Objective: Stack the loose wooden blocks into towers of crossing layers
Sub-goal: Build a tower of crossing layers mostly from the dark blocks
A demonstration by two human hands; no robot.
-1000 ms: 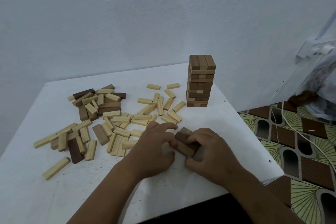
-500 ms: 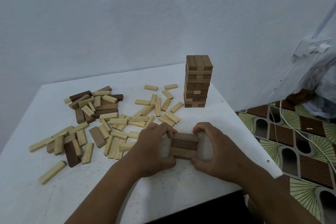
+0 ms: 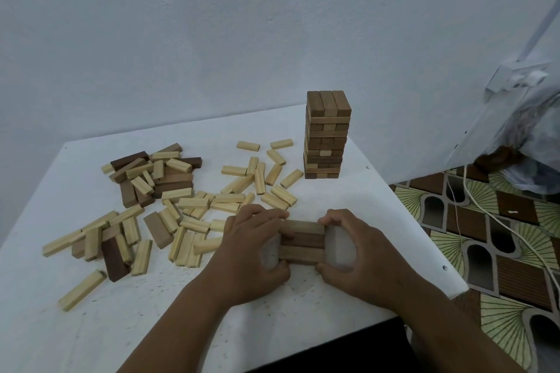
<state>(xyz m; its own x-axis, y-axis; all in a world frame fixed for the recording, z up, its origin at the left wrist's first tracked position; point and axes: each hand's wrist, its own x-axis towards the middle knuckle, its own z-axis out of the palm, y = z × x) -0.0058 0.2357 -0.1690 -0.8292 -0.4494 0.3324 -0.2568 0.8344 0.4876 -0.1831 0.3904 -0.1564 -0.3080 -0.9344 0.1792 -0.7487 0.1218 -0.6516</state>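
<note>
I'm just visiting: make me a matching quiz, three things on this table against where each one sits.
Things:
1. tower
2. three brown blocks
3. loose pale blocks

Places:
A. scattered across the table's left and middle
B. standing at the far right of the table
C. lying side by side between the two hands

Pairs: 1-B, 2-C, 3-A

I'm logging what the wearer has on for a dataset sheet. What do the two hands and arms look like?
Both the left hand and the right hand are bare: no gloves, rings, watch or bands show. Both forearms are uncovered to the frame's edge, with no sleeve in view.
</note>
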